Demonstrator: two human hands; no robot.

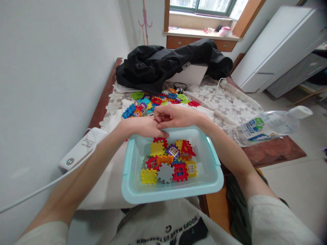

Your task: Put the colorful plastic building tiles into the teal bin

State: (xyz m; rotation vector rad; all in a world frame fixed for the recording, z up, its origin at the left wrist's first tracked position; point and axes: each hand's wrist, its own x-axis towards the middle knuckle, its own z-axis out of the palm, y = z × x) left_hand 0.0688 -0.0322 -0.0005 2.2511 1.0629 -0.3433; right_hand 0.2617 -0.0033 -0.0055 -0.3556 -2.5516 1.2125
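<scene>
Over the far rim of a light-blue plastic basin [127,183], my two hands meet and touch. My left hand [145,126] reaches in from the left, its fingers bent down and partly hidden. From the right comes my right hand [176,115], with fingers curled in against the left one. Anything between the fingers is hidden from view. Inside the basin lie several interlocking plastic building tiles, among them a grey tile [165,173], a yellow tile [149,176], a red window tile [180,171] and a purple window tile [173,151].
Beyond my hands more colourful tiles [155,100] lie heaped on the table. A black jacket [163,64] covers the far end. At the left sits a white power strip [83,148] with a cable; a clear plastic bottle [268,126] is at the right.
</scene>
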